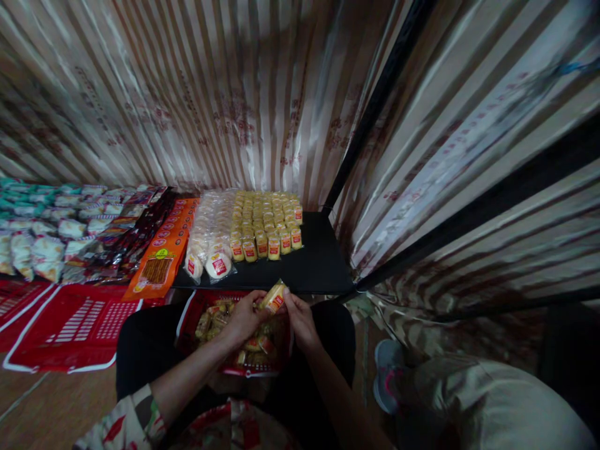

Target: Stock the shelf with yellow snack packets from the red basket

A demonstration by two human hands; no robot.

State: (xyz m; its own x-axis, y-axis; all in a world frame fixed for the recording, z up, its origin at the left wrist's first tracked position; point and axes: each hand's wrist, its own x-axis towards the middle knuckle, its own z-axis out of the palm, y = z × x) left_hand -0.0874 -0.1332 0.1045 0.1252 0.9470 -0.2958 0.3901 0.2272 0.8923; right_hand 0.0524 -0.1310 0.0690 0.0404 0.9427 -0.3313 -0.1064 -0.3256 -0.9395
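Between my two hands is a small yellow wrapped snack cake (274, 296) with a red label, held above a red basket (185, 319). My left hand (244, 317) is closed on its left end. The fingers of my right hand (300, 317) pinch its right side. Inside the basket, more yellow wrapped snacks (216, 320) lie in a loose heap, partly hidden under my hands and forearms. Just beyond, rows of the same yellow packets (267, 225) stand on a black table (323, 250), their red labels turned toward me.
Left of the rows lie white round packaged cakes (218, 265), an orange snack pouch (162, 259), dark packets (135, 240) and white bags (47, 255). Another red basket (89, 325) is at left. A person's leg (487, 400) is at right. Striped sheeting (225, 94) hangs behind the table.
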